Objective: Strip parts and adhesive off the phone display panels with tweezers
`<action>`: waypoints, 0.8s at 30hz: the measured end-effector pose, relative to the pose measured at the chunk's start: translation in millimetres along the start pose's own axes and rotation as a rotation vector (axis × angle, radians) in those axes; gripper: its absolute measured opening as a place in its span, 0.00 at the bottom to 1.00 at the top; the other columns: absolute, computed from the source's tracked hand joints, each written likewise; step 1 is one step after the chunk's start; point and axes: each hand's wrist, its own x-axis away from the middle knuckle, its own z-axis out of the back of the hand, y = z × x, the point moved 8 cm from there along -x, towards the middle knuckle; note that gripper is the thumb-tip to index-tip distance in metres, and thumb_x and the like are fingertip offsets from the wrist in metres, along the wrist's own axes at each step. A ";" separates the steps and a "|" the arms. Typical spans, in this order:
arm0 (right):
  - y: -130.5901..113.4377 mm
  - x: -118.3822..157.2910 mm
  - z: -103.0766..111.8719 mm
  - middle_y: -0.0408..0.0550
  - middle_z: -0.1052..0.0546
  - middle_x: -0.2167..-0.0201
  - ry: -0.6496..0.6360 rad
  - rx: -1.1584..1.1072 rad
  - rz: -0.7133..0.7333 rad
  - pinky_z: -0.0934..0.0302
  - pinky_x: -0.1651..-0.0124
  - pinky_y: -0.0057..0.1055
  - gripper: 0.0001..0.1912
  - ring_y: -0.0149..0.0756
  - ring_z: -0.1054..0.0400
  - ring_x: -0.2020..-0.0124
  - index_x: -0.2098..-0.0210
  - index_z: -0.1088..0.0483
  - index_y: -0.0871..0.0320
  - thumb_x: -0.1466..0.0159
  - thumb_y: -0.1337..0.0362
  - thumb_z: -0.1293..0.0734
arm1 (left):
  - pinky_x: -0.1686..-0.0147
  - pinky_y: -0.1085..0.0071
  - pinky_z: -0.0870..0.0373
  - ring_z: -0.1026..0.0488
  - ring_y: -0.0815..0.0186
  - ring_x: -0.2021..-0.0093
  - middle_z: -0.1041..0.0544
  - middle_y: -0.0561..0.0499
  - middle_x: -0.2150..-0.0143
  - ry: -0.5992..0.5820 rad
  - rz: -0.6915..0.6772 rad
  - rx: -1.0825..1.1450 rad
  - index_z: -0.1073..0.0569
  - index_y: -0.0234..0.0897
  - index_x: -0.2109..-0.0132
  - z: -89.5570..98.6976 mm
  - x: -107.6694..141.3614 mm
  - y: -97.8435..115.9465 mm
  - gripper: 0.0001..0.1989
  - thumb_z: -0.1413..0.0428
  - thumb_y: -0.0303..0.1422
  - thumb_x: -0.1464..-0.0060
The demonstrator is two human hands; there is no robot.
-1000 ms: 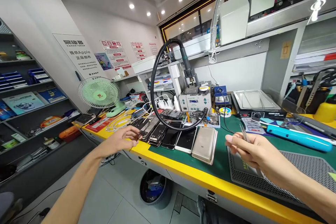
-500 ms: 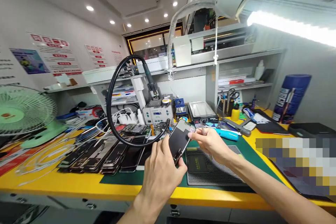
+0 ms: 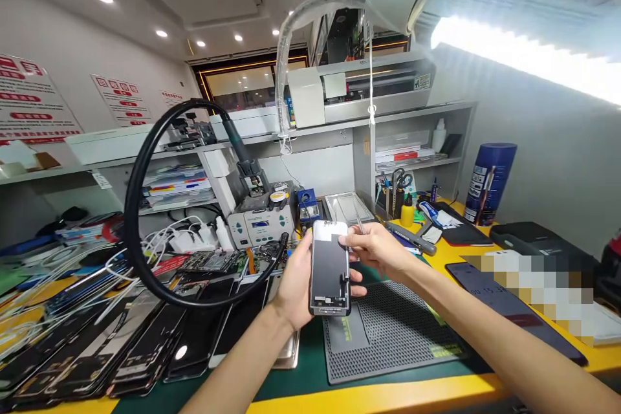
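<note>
Head view. Item one: a phone panel [image 3: 330,265], dark-backed and pale-framed, is being held above the bench, its long side running away from the wearer. It is being cradled in the left hand [image 3: 295,281], whose fingers are being wrapped behind it and are showing apart beyond its right edge, presumably for steady support and a clear back face. Item two: a slim metal tool [image 3: 359,225], probably tweezers, is being gripped in the right hand [image 3: 381,249], thumb and fingers clamped together on it. Those fingertips are being held at the panel's upper right edge; whether firm contact is being made cannot be told. Item three: a grey perforated mat [image 3: 388,343] is being kept beneath, likely as a work surface. Item four: a lamp [image 3: 504,55] is being hung overhead, seemingly for light on the hands.
</note>
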 end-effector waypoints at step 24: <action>-32.9 41.0 14.9 0.56 0.16 0.54 -0.052 -0.357 0.083 0.25 0.62 0.43 0.20 0.53 0.20 0.56 0.54 0.18 0.56 0.38 0.53 0.33 | 0.59 0.61 0.28 0.19 0.51 0.65 0.18 0.33 0.65 0.029 0.129 0.260 0.20 0.24 0.57 23.3 4.6 -36.7 0.43 0.64 0.60 0.39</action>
